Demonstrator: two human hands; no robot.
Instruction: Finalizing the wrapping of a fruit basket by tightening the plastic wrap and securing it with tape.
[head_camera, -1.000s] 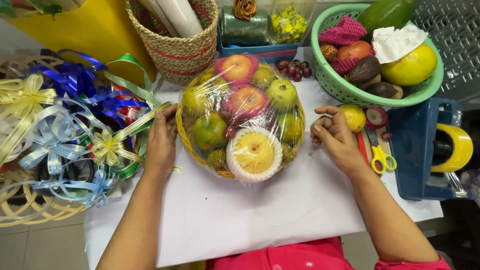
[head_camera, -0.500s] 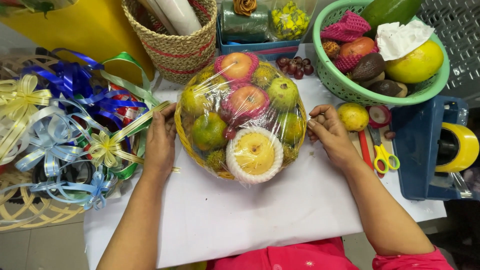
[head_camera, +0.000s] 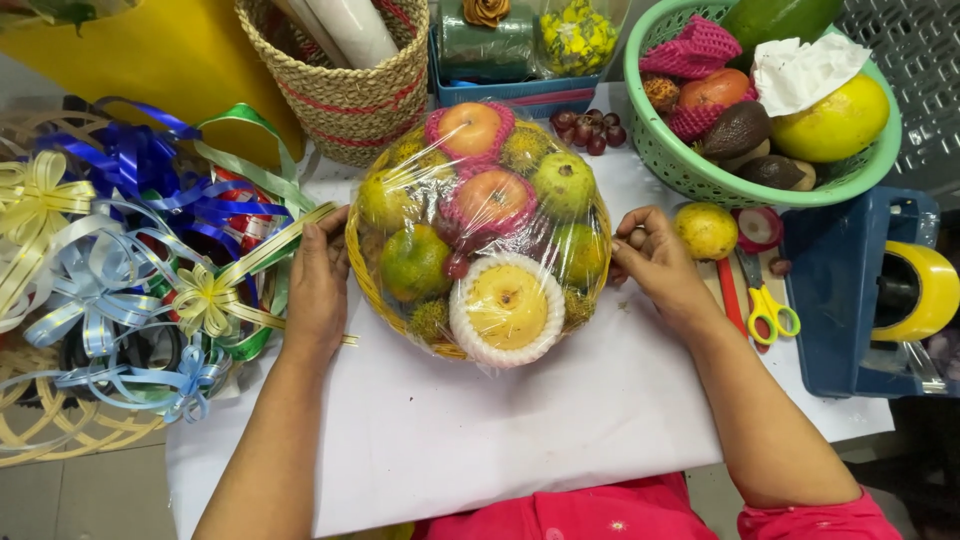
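Fruit basket (head_camera: 478, 225) mid-table on white paper (head_camera: 500, 430), wrapped in clear film (head_camera: 560, 250) to keep fruit in place. Left hand (head_camera: 318, 285) flat against basket's left side, fingers extended, bracing it. Right hand (head_camera: 660, 262) at right rim, fingers curled, pinching film edge, likely pulling it taut. Scissors (head_camera: 765, 305) and tape dispenser (head_camera: 915, 295) just right, within reach. Ribbon bows (head_camera: 110, 240) piled left. Green bowl (head_camera: 680, 160) of spare fruit behind right hand.

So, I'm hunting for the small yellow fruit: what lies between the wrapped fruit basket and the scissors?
In the head view, the right hand at the wrapped fruit basket, then the yellow fruit, left of the scissors.
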